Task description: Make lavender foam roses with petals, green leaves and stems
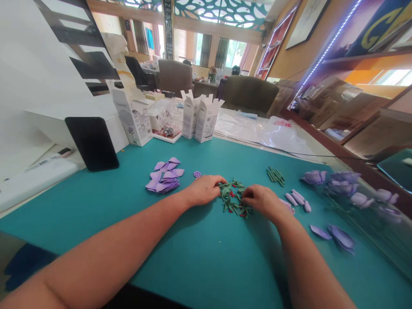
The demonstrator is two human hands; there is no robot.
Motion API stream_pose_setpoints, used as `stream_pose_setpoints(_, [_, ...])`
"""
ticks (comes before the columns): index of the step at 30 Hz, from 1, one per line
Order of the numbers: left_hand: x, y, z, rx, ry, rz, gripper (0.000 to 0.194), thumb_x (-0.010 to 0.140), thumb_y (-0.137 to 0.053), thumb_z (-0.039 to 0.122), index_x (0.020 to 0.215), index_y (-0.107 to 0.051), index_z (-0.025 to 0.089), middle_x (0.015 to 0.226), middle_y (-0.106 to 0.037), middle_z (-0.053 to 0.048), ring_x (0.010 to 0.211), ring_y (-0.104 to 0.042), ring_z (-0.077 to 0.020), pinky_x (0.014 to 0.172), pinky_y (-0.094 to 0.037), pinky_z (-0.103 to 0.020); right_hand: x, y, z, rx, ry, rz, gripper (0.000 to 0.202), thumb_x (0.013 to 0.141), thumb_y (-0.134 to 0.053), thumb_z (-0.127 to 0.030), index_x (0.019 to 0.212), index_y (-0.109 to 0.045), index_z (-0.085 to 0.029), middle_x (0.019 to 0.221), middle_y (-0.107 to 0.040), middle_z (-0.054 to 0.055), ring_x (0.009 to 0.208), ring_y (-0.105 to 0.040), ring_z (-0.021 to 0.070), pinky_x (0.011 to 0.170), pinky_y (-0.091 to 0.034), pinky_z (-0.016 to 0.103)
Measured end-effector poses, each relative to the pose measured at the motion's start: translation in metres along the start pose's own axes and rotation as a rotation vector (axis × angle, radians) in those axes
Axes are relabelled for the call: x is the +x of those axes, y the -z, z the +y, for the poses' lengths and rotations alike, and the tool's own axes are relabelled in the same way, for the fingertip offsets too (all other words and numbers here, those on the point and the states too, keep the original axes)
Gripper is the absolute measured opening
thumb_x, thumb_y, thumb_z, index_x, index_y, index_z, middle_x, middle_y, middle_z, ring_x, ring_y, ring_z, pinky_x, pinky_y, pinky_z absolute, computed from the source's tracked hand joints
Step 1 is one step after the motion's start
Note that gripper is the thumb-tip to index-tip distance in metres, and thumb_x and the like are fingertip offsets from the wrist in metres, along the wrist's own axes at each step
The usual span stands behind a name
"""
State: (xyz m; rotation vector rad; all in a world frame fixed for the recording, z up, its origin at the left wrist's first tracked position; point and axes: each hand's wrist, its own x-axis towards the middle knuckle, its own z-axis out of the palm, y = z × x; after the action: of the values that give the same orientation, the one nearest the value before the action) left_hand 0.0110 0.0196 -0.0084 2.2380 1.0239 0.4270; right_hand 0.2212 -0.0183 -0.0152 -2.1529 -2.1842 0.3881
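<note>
On the teal mat (206, 257) lies a loose pile of small green leaf-like pieces (228, 204) with a few red bits among them. My left hand (206, 189) touches the pile's upper left edge, fingers bent together; what they pinch is too small to name. At the pile's right side is my right hand (260, 199), its fingertips closed over green pieces; whatever is between them is hidden. Purple petal pieces (165, 176) are stacked left of my left hand, with a small purple wheel-shaped piece (197, 174) nearby.
Green sticks (275, 176), pale purple pieces (298, 197), two loose petals (341, 238) and purple flowers (343, 184) lie to the right. White boxes (206, 119), a tray of bagged parts (168, 136) and a black tablet-like panel (92, 143) stand behind.
</note>
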Motion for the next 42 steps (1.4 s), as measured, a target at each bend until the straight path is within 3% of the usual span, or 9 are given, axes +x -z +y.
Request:
stream_pose_setpoints(16, [0.000,0.001,0.000,-0.014,-0.012,-0.038,0.040,0.076,-0.043,0.013,0.110,-0.063,0.018,0.101,-0.069,-0.003,0.089,-0.060,-0.0179,0.073,-0.045,-0.024,-0.003,-0.002,-0.004,0.002,0.026,-0.001,0.011,0.073,-0.056,-0.017,0.071,-0.066,-0.021,0.077,-0.064,0.003,0.072,-0.055,0.0155,0.062,-0.034,0.024])
stream_pose_setpoints(20, [0.000,0.000,0.000,-0.019,-0.007,-0.041,0.041,0.076,-0.043,0.014,0.112,-0.062,0.018,0.101,-0.069,-0.003,0.089,-0.060,-0.0177,0.074,-0.045,-0.024,-0.005,0.001,-0.002,0.038,0.020,0.057,0.012,0.077,-0.053,-0.021,0.073,-0.064,-0.021,0.076,-0.064,0.003,0.072,-0.055,0.0160,0.061,-0.034,0.025])
stream_pose_setpoints(29, [-0.003,0.003,0.005,-0.017,0.001,-0.034,0.041,0.077,-0.042,0.013,0.112,-0.062,0.018,0.103,-0.069,-0.003,0.091,-0.061,-0.0177,0.076,-0.045,-0.024,-0.006,0.007,-0.009,0.457,-0.034,0.217,0.014,0.069,-0.056,-0.034,0.064,-0.055,-0.021,0.060,-0.057,-0.002,0.058,-0.049,0.0142,0.056,-0.035,0.027])
stream_pose_setpoints(32, [-0.003,0.004,0.006,-0.024,-0.001,-0.024,0.039,0.079,-0.041,0.014,0.110,-0.063,0.018,0.102,-0.069,-0.003,0.092,-0.061,-0.0174,0.077,-0.045,-0.024,-0.004,0.004,-0.007,0.686,0.010,0.263,0.019,0.065,-0.058,-0.037,0.073,-0.059,-0.020,0.063,-0.058,-0.002,0.059,-0.050,0.0141,0.057,-0.038,0.028])
stream_pose_setpoints(36, [-0.003,0.004,0.006,-0.039,-0.012,-0.009,0.035,0.083,-0.042,0.020,0.110,-0.064,0.017,0.101,-0.070,-0.003,0.092,-0.061,-0.0172,0.078,-0.045,-0.023,-0.001,0.001,-0.008,0.843,0.024,0.280,0.033,0.064,-0.060,-0.038,0.089,-0.068,-0.018,0.072,-0.064,0.002,0.065,-0.053,0.0155,0.062,-0.041,0.030])
stream_pose_setpoints(42, [-0.002,0.004,0.006,-0.038,-0.023,-0.001,0.032,0.083,-0.043,0.021,0.106,-0.066,0.019,0.097,-0.071,-0.002,0.089,-0.061,-0.0164,0.076,-0.045,-0.022,-0.002,-0.001,-0.018,1.010,-0.014,0.262,0.027,0.064,-0.063,-0.036,0.083,-0.068,-0.018,0.069,-0.062,0.000,0.062,-0.050,0.0134,0.061,-0.040,0.028])
